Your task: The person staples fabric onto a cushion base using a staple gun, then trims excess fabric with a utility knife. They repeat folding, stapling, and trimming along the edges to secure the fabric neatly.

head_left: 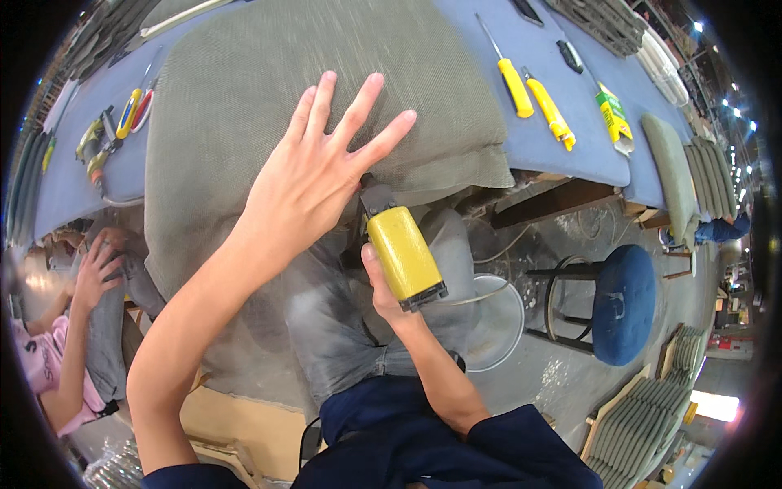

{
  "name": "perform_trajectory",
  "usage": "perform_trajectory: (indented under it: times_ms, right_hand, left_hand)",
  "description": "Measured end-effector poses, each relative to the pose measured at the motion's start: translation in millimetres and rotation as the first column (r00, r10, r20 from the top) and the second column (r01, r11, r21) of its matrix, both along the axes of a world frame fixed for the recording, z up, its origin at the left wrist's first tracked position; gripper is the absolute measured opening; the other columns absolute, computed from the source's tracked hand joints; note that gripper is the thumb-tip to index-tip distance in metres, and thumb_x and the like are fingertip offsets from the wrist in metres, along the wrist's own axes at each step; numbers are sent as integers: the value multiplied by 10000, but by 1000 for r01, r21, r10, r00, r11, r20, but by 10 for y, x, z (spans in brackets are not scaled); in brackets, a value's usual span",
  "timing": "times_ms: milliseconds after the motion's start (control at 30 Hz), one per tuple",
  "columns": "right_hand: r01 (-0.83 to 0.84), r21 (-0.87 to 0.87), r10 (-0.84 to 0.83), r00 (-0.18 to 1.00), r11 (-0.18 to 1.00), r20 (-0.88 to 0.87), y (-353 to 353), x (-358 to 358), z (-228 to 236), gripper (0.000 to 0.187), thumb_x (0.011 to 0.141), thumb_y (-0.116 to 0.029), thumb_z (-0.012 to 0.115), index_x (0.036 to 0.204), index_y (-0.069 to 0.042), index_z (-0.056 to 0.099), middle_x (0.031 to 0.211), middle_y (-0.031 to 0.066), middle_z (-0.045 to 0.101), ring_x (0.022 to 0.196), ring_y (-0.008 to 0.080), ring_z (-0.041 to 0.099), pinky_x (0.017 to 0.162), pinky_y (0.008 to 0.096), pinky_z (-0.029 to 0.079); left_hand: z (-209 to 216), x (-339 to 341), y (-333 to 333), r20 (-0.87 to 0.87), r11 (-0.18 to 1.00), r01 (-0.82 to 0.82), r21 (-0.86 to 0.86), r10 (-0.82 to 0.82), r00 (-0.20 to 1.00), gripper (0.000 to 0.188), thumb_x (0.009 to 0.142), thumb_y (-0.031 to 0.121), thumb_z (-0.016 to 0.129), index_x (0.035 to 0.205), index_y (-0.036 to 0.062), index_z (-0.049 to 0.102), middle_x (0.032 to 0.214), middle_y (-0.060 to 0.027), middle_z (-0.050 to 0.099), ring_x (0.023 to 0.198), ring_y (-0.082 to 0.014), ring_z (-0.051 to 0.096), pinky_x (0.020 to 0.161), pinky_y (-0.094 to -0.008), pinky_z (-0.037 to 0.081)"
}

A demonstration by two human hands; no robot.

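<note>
Blue table [574, 94]: under the grey fabric [220, 106]
Grey fabric: overhanging the table's near edge
Left hand [314, 175]: fingers spread apart over the fabric
Right hand [384, 287]: clasped around the yellow tool [403, 253]
Yellow tool: at the fabric's near edge

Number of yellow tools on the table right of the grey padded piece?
2: a screwdriver beside the grey padded piece, and a slim tool just right of the screwdriver. None seem hidden.
</note>
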State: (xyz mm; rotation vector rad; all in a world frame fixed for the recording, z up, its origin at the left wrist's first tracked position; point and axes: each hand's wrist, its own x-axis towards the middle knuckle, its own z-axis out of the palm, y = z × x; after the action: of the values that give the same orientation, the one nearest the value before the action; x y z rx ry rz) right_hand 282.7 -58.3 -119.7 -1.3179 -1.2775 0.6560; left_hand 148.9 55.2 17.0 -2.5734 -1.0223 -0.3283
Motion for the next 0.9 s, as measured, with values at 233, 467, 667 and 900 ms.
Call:
perform_trajectory:
  times_ms: [233,467,667,900]
  right_hand:
    - [32,-187,-39,999,982,-32,-319,1014,771,282,899,-222,817,1092,-36,731,979,81,744,889,182,711,803,367,548]
    - [480,-29,-283,563,877,777,838,2994,1841,537,849,-365,831,1138,60,679,1137,242,702,1062,376,676,957,433,513]
    - [333,295,-384,247,896,890,1528,3377,1562,370,904,-326,730,1101,-13,736,1140,225,709,1086,407,654,946,470,507]
    - [249,-28,-42,272,968,961,2118,2170,1266,434,895,-395,709,1077,-3,684,1135,241,702,1077,455,671,941,508,532]
  left_hand:
    - [-710,-308,-946,443,967,229,-113,-157,882,605,836,106,657,1434,164,587,1581,-151,469,1508,-402,374,1235,-632,257]
    - [-2033,-329,-2461,272,732,-268,-626,528,804,409,890,205,687,1291,125,670,1536,-135,493,1512,-333,335,1239,-627,192]
    - [-2071,-388,-2432,343,751,-223,-622,517,784,342,890,237,693,1205,104,708,1527,-119,504,1490,-329,374,1240,-615,199]
    - [-2028,-372,-2437,336,759,-268,-594,537,774,324,907,218,679,1203,92,712,1487,-126,548,1479,-331,398,1241,-607,205]
